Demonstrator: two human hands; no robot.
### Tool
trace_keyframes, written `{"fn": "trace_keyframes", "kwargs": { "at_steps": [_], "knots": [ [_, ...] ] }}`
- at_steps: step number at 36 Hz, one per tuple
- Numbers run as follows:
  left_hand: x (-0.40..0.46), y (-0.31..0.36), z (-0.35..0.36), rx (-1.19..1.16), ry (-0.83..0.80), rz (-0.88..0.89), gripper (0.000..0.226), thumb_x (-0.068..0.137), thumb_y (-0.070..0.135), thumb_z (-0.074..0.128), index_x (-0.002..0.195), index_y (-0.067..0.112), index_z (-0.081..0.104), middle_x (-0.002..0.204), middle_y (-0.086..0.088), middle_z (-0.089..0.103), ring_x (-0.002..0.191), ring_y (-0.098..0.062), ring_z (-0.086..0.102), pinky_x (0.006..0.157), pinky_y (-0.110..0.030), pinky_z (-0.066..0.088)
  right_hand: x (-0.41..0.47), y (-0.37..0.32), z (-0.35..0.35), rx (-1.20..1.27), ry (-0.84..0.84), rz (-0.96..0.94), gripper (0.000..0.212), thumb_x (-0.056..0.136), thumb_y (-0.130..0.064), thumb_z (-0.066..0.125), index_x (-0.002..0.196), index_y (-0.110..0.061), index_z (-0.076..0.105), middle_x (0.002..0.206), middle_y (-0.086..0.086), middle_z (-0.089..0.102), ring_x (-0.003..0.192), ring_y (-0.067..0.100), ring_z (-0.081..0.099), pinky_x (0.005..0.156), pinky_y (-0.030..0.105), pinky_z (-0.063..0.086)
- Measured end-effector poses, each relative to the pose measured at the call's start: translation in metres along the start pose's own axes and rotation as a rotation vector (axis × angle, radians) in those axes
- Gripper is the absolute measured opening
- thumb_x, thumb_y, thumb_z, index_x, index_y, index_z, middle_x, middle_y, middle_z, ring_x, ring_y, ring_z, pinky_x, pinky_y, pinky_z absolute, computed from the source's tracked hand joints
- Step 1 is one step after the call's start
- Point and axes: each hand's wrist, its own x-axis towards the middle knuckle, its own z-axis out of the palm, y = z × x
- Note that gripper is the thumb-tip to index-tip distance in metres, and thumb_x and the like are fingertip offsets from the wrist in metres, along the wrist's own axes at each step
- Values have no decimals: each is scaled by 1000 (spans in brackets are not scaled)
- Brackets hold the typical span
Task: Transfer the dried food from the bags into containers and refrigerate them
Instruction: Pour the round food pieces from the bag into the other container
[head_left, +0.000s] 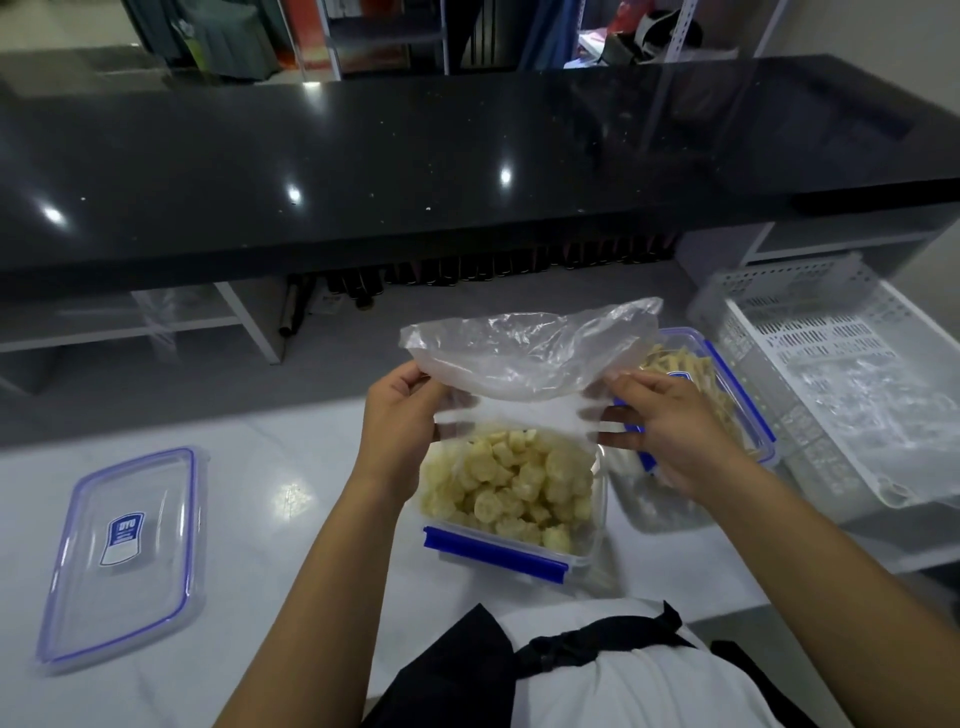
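Note:
A clear plastic bag (530, 348) is held up over a clear container (597, 525) with blue clips. My left hand (400, 415) grips the bag's left side and my right hand (670, 431) grips its right side. Pale yellow dried food pieces (514, 483) fill the container; whether they lie inside the bag's lower part I cannot tell. A second container (748, 410) with strip-shaped dried food stands just behind my right hand. A loose clear lid (124, 556) with a blue seal lies on the white counter at the left.
A white perforated basket (831, 374) with crumpled plastic inside stands at the right. A raised black countertop (467, 166) runs across the back, with dark bottles (498, 270) lined beneath it. White counter (291, 493) surface lies between lid and container.

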Motion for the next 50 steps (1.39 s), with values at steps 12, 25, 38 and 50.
{"fn": "trace_keyframes", "kwargs": {
  "at_steps": [12, 25, 38, 50],
  "knots": [
    [-6, 13, -5, -33, 52, 16, 21, 93, 3, 58, 95, 14, 76, 85, -7, 77, 74, -18, 73, 60, -30, 58, -3, -15, 8, 42, -34, -15, 21, 99, -19, 58, 95, -3, 71, 96, 8, 76, 87, 29, 75, 68, 46, 64],
    [-5, 17, -5, 50, 122, 50, 29, 91, -3, 54, 96, 15, 75, 96, -6, 77, 92, -26, 74, 67, -28, 60, -7, -24, 5, -14, 17, -123, 12, 91, -11, 67, 85, -4, 75, 91, 16, 74, 82, 25, 71, 69, 40, 64],
    [-15, 19, 15, -80, -104, -26, 33, 85, 3, 54, 79, 24, 78, 70, 1, 72, 61, -14, 68, 50, -24, 53, -11, -32, -23, 271, -4, -2, 8, 89, -8, 67, 82, -7, 71, 82, 9, 72, 71, 24, 74, 63, 36, 61],
    [-9, -4, 162, -87, -400, 168, 38, 91, -2, 58, 72, 30, 66, 117, 6, 64, 97, -18, 64, 61, -33, 53, -64, -37, -159, 434, 493, -66, 36, 86, 4, 67, 65, -15, 44, 90, 6, 76, 78, 23, 76, 64, 36, 62]
  ]
}}
